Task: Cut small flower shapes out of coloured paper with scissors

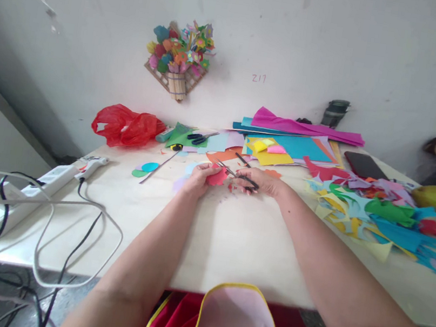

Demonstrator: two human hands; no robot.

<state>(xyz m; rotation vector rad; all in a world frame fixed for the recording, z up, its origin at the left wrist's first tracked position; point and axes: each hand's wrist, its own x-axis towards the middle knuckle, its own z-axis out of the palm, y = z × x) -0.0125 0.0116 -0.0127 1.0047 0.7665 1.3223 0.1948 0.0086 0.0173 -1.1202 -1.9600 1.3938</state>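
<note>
Over the middle of the table, my left hand (198, 179) pinches a small piece of red paper (217, 176). My right hand (263, 182) is closed round the black handles of a pair of scissors (248, 181). The scissors point left, with their blades at the upper edge of the red paper; whether the blades are cutting into it I cannot tell. Tiny red scraps (232, 187) lie beneath my right fingers. Just behind the hands are an orange sheet of paper (223, 156) and a dark, thin pen-like stick (242, 159).
Colored paper sheets (310, 149) are stacked at the back. Paper offcuts (395, 212) heap at the right near a phone (365, 166). A second pair of scissors (202, 138) and a red plastic bag (125, 123) lie back left. A power strip (20, 197) with loose cables occupies the left edge.
</note>
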